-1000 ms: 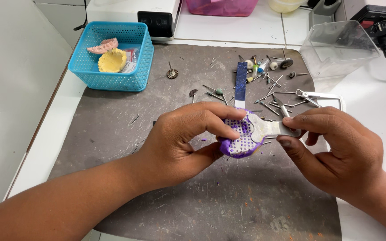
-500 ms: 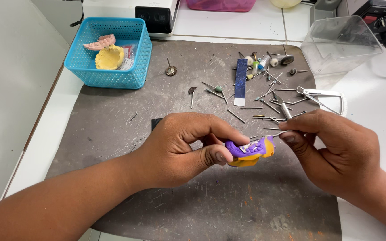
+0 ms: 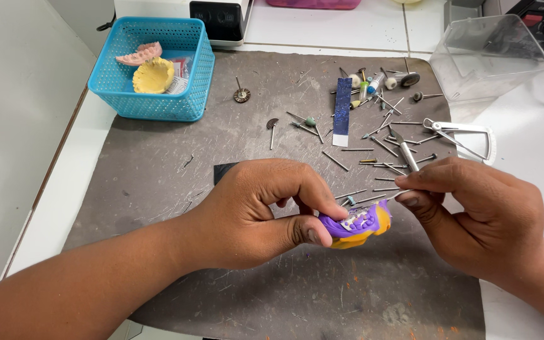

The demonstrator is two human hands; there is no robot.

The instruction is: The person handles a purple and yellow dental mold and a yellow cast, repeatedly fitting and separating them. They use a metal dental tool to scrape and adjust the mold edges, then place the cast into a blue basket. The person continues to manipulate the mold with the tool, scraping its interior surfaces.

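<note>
Bench inventory: purple-and-yellow dental piece in hand

Blue basket (image 3: 158, 104), far left, holds plaster jaw casts (image 3: 152, 75). Left hand (image 3: 253, 214) pinches the purple-and-yellow dental piece (image 3: 355, 225) above the grey mat (image 3: 158, 182), fingers clenched round its left end. Piece probably light, rigid, brittle; best held by its edges. Right hand (image 3: 480, 220) pinches a slim metal tool (image 3: 404, 157), fingertips at the piece's right end. Loose burs (image 3: 379, 135) behind.

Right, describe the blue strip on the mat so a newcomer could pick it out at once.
Start at the dark grey mat covering the bench and look to its upper right, where loose metal burs lie scattered. On the left edge of that scatter lies the blue strip, running lengthwise away from the viewer. It is the only flat, blue, rectangular piece among thin shanked tools.
</note>
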